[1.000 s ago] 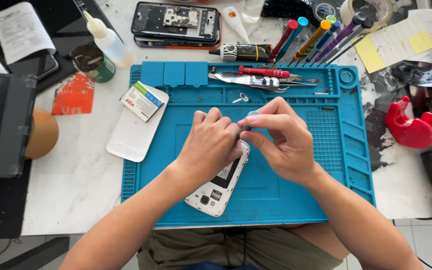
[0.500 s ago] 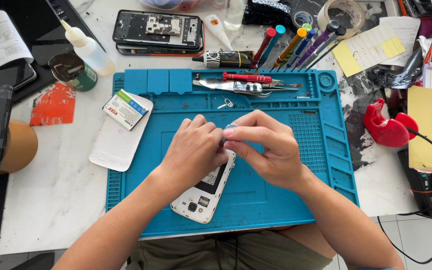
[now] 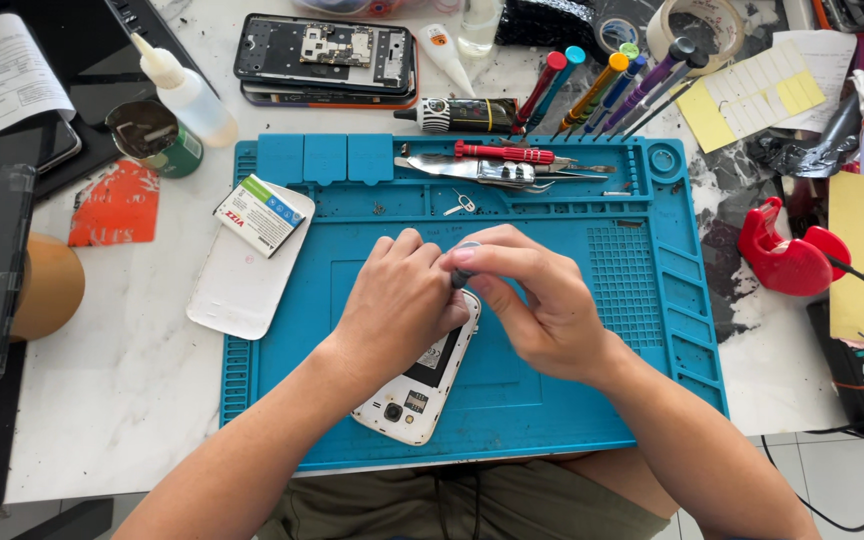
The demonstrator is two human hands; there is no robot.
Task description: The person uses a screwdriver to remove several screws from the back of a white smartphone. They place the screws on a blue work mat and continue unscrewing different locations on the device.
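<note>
A white phone (image 3: 420, 388) lies back-side up with its cover off on the blue repair mat (image 3: 572, 380). My left hand (image 3: 400, 305) presses down on the phone's upper half. My right hand (image 3: 537, 300) meets it from the right, its fingertips pinching a small dark tool handle (image 3: 462, 274) upright over the phone's top end. What the tool's tip touches is hidden by my fingers. The phone's white back cover (image 3: 242, 285) rests at the mat's left edge, with a flat battery (image 3: 259, 214) lying on it.
In the mat's top tray lie a red-handled screwdriver (image 3: 504, 152), metal tweezers (image 3: 477, 171) and a small pin (image 3: 459, 206). Several coloured screwdrivers (image 3: 612, 85) fan out behind. A stripped dark phone frame (image 3: 324, 58), squeeze bottle (image 3: 180, 88), tape rolls and red clamp (image 3: 787, 257) surround the mat.
The camera view has shifted, so everything sits lower and more to the left. My hands stay on the phone; my right fingertips have turned slightly on the small tool.
</note>
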